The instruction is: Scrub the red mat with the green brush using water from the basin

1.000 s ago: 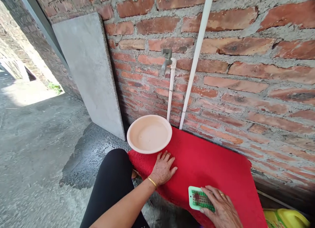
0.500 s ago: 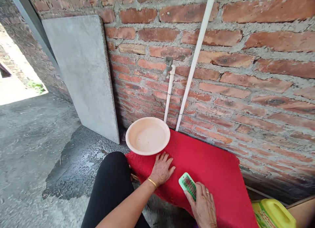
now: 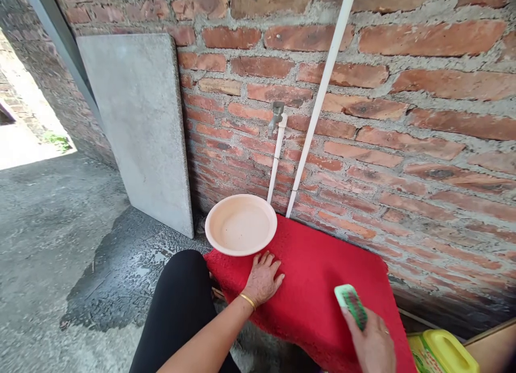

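Note:
A red cloth [image 3: 314, 265] covers a low table against the brick wall. My left hand [image 3: 263, 280] lies flat on it with the fingers spread, just in front of the pale pink basin [image 3: 241, 247]. On the right, my right hand [image 3: 373, 338] is closed round a green scrubbing brush [image 3: 353, 304] with dark bristles facing up. The brush is over the cloth's right part, and a shadow shows beside it. The basin stands at the table's left end and holds only a few specks.
A grey slab [image 3: 141, 131] leans on the brick wall [image 3: 355, 115] at left, above wet floor [image 3: 124, 271]. A tap [image 3: 276, 115] and white pipes [image 3: 322, 99] run up the wall. A yellow jug [image 3: 445, 351] stands beyond the table's right edge.
My right hand has moved right with the brush, away from my left hand. The left hand stays on the cloth by the basin.

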Demonstrator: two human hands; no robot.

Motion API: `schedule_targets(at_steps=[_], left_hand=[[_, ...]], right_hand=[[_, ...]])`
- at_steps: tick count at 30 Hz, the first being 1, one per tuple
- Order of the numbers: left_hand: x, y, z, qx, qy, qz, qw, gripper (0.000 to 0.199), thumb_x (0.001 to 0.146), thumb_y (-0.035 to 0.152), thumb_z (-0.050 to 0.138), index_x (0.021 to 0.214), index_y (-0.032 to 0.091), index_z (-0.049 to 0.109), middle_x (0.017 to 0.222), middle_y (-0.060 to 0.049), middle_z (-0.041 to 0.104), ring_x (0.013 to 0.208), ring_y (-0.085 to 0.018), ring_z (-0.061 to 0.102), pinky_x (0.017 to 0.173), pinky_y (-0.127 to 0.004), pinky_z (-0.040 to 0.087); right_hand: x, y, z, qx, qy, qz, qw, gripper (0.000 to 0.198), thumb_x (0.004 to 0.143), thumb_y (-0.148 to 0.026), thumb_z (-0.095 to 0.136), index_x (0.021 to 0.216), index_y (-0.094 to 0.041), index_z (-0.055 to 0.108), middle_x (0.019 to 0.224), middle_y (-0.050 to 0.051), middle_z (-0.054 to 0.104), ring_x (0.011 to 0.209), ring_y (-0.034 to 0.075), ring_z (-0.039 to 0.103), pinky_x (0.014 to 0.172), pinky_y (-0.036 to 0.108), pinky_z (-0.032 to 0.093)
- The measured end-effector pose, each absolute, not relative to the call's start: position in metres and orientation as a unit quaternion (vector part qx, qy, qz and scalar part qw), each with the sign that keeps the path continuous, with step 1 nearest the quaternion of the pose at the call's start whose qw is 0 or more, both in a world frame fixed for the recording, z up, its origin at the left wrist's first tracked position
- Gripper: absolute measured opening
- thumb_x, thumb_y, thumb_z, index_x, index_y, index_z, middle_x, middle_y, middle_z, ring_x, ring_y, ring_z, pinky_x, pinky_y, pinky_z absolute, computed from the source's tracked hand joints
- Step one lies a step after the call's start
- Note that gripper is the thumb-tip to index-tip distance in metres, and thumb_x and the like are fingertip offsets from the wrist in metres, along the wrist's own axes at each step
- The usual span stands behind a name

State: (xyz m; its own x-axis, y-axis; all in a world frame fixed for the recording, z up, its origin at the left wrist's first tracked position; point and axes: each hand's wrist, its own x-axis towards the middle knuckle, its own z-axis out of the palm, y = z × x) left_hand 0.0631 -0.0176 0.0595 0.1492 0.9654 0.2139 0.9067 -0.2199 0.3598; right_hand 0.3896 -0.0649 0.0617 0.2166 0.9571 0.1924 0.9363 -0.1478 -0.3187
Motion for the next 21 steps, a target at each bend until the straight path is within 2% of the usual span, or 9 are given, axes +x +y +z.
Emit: schedule_targets(at_steps=[3,8,13,16,19,21], left_hand=[[0.063,-0.017,0.058,0.753,0.622,0.203,0.065,0.036,0.094,0.041,0.057,0.126,0.026,0.061,0.137,-0.009,0.057,0.136,-0.029,0.044,0.115,-0.052,0.031],[0.061,-0.016,0.056,0.752,0.625,0.199,0.057,0.036,0.094,0.041,0.057,0.126,0.026,0.062,0.137,-0.008,0.058,0.135,-0.028,0.045,0.115,-0.05,0.031],[0.061,-0.016,0.057,0.751,0.628,0.197,0.048,0.036,0.095,0.042,0.055,0.125,0.025,0.063,0.136,-0.008,0.059,0.133,-0.027,0.046,0.114,-0.048,0.032],[0.061,-0.016,0.056,0.75,0.63,0.197,0.042,0.034,0.095,0.04,0.055,0.125,0.026,0.063,0.135,-0.007,0.059,0.132,-0.026,0.047,0.114,-0.048,0.033],[0.062,-0.016,0.056,0.749,0.631,0.198,0.034,0.031,0.096,0.036,0.054,0.123,0.025,0.063,0.133,-0.007,0.06,0.131,-0.026,0.048,0.113,-0.047,0.034],[0.062,-0.015,0.055,0.749,0.632,0.196,0.03,0.029,0.097,0.032,0.05,0.123,0.025,0.063,0.133,-0.007,0.06,0.131,-0.025,0.048,0.113,-0.047,0.034]], right_hand=[[0.316,-0.061,0.053,-0.649,-0.724,0.006,0.233,0.068,0.091,-0.076,0.027,0.107,-0.021,0.063,0.106,0.015,0.071,0.095,0.032,0.067,0.083,0.045,0.052],[0.262,-0.056,0.043,-0.587,-0.783,-0.047,0.201,0.058,0.096,-0.066,0.029,0.108,-0.022,0.066,0.109,0.012,0.071,0.094,0.029,0.067,0.085,0.044,0.05],[0.325,-0.043,0.057,-0.704,-0.698,-0.084,0.107,0.056,0.098,-0.059,0.034,0.111,-0.014,0.065,0.103,0.018,0.069,0.092,0.031,0.067,0.079,0.043,0.05],[0.376,-0.04,0.066,-0.797,-0.593,-0.089,0.07,0.06,0.096,-0.061,0.035,0.114,-0.01,0.062,0.101,0.02,0.068,0.088,0.032,0.067,0.075,0.041,0.049],[0.397,-0.04,0.071,-0.827,-0.549,-0.089,0.085,0.063,0.096,-0.063,0.035,0.116,-0.009,0.061,0.101,0.021,0.067,0.089,0.034,0.067,0.074,0.042,0.048],[0.386,-0.038,0.071,-0.802,-0.581,-0.082,0.117,0.061,0.096,-0.061,0.036,0.116,-0.009,0.06,0.103,0.021,0.067,0.091,0.033,0.066,0.075,0.041,0.047]])
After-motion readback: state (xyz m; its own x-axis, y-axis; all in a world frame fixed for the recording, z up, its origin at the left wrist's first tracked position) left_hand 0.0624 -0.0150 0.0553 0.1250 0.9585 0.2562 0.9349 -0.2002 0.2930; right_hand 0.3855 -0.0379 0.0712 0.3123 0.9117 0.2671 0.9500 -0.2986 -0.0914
